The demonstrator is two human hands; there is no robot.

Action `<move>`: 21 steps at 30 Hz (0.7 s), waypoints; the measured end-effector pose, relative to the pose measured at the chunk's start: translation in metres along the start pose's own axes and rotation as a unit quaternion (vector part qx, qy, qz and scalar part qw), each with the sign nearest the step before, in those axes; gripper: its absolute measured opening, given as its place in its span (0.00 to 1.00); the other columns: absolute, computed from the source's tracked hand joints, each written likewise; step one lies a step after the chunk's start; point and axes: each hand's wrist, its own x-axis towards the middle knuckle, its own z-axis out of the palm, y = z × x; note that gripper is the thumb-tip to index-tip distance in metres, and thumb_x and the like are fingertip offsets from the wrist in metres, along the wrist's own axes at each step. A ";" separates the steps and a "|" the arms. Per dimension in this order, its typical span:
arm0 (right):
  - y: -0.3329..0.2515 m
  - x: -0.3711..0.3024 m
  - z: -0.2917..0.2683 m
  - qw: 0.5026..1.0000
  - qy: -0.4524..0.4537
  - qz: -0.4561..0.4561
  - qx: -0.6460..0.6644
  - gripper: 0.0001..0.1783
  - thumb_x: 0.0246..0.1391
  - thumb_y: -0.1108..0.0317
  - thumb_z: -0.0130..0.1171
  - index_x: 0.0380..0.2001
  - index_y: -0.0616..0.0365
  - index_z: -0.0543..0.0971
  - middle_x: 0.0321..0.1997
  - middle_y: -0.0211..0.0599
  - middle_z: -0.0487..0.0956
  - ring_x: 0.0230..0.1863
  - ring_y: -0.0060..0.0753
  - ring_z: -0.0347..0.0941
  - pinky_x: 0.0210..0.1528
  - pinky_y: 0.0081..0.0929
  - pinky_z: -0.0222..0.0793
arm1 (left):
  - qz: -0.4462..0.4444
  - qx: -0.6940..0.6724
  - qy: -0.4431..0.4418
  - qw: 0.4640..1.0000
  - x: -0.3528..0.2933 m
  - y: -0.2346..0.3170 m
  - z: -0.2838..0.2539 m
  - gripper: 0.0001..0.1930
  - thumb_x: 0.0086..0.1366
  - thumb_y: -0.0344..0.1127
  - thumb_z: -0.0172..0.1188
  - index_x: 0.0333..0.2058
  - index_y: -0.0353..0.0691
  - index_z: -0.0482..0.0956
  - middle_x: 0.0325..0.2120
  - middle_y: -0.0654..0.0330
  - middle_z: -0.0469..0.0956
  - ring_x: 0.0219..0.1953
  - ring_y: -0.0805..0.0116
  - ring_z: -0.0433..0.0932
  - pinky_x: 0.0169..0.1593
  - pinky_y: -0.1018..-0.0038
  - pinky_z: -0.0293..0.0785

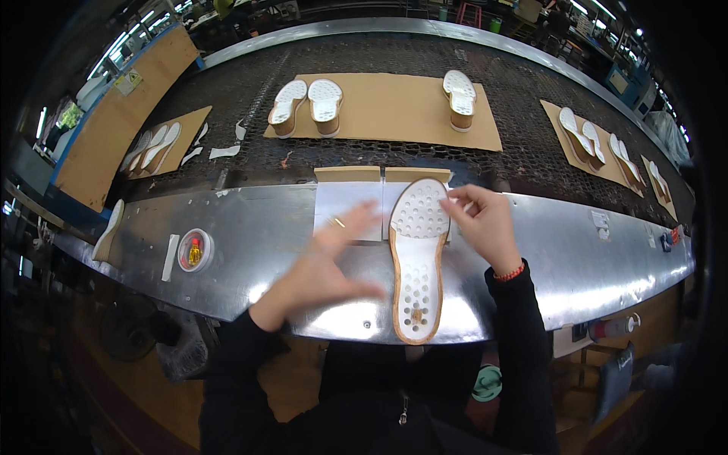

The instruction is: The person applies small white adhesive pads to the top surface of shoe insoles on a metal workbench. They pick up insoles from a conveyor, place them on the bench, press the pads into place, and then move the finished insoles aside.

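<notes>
Right in front of me stands a shoe sole with a brown, cork-like edge, its toe end away from me. A white insole pad with rows of round dimples covers its top, and a small brown patch shows near the heel. My right hand pinches the toe end's right edge between thumb and fingers. To the left of the sole, my left hand is smeared by motion, its fingers spread and holding nothing. Behind the sole lie white sheets with tan cardboard strips along their far edge.
A metal ledge runs along the front, bearing a round tub with a small yellow bottle. Beyond it is a dark mesh conveyor. Cardboard sheets there carry more soles. Another sole leans at the far left.
</notes>
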 end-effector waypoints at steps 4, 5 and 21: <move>-0.009 -0.008 0.001 0.995 -0.082 0.035 -0.041 0.24 0.45 0.68 0.74 0.46 0.64 0.79 0.16 0.32 0.75 0.18 0.21 0.71 0.24 0.22 0.65 | -0.145 0.110 0.252 0.950 0.018 -0.101 -0.059 0.22 0.57 0.40 0.71 0.48 0.34 0.82 0.51 0.50 0.81 0.54 0.59 0.79 0.58 0.67 0.72; -0.010 -0.009 0.003 0.994 -0.091 0.045 -0.039 0.25 0.45 0.68 0.73 0.47 0.64 0.78 0.17 0.33 0.76 0.19 0.25 0.73 0.25 0.24 0.66 | -0.192 0.213 0.269 0.920 0.020 -0.128 -0.074 0.22 0.58 0.43 0.70 0.47 0.35 0.82 0.49 0.49 0.81 0.53 0.56 0.79 0.58 0.66 0.71; -0.004 -0.008 0.025 0.993 -0.104 -0.010 0.057 0.26 0.44 0.72 0.74 0.48 0.63 0.78 0.22 0.26 0.72 0.22 0.16 0.68 0.25 0.17 0.66 | -0.496 0.366 0.312 0.723 -0.030 -0.344 -0.193 0.16 0.65 0.45 0.56 0.45 0.47 0.85 0.44 0.48 0.82 0.48 0.47 0.80 0.53 0.54 0.74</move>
